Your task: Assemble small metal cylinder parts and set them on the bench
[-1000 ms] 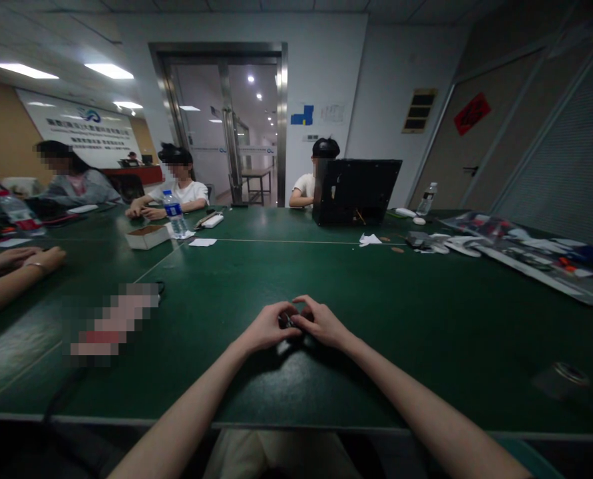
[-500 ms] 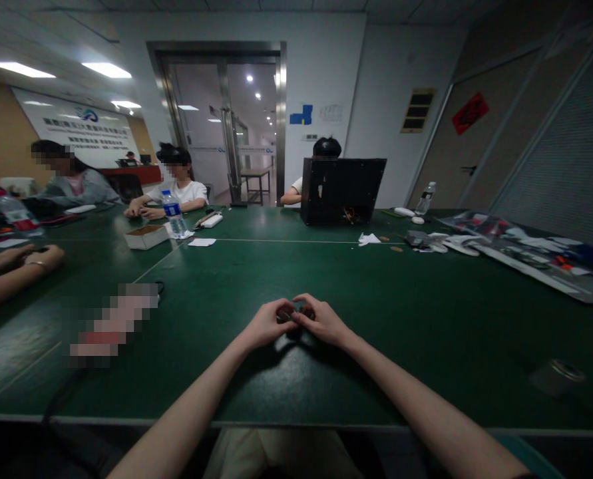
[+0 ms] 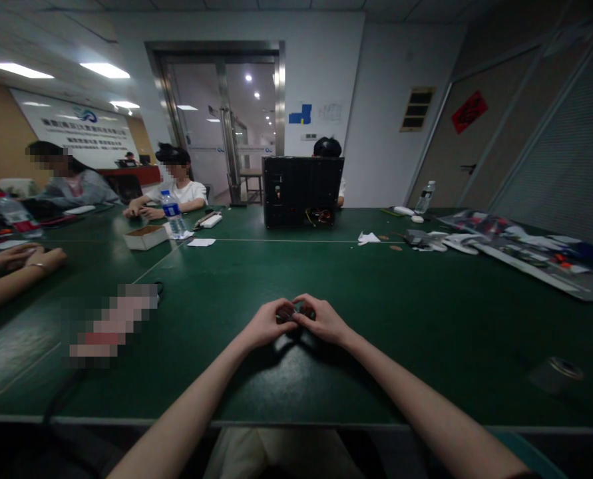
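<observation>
My left hand and my right hand meet over the green table in front of me. The fingers of both are curled in and their tips come together. Between them shows a small dark thing, mostly covered by the fingers, with a pale glint on it. It is too small and shaded to name. Both forearms reach in from the near table edge.
A blurred pink slab with a cable lies to the left, near another person's hands. A grey metal can stands at right. Farther back are a black case, an open box, a water bottle and a cluttered board.
The black case across the table has shifted left and turned, with a person behind it. My hands have stayed in nearly the same place, with only slight finger movement.
</observation>
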{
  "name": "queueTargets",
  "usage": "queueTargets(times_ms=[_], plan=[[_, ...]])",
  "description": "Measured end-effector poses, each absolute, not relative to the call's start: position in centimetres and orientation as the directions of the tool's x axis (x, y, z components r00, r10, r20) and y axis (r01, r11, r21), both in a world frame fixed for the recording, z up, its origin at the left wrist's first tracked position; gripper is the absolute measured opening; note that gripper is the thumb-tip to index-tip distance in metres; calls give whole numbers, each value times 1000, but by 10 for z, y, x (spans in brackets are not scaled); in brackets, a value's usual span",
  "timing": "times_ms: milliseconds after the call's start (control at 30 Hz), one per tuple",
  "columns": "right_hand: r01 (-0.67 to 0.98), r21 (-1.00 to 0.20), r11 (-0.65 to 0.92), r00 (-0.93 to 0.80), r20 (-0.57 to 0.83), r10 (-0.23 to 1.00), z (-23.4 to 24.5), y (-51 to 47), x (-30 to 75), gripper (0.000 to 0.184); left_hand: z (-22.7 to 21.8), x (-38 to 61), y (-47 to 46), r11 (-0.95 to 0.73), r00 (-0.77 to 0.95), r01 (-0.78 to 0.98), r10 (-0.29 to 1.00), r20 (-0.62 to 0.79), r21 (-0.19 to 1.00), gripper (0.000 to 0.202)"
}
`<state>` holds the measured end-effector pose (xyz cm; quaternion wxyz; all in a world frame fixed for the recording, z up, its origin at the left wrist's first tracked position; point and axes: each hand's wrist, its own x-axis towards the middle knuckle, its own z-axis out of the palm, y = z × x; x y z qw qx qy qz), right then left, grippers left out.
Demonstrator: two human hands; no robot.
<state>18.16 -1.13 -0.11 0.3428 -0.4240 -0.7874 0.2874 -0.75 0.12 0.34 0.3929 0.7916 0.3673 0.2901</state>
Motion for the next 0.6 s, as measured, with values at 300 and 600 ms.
queueTargets(times_ms=[300, 600], plan=[[465, -745, 478, -404, 302, 864, -3, -9, 184, 30, 5, -7, 0, -430, 562, 356, 808, 177, 830, 33], [482, -729, 487, -383, 324, 865, -3, -9, 185, 30, -2, -7, 3, -443, 563, 362, 805, 187, 820, 41]])
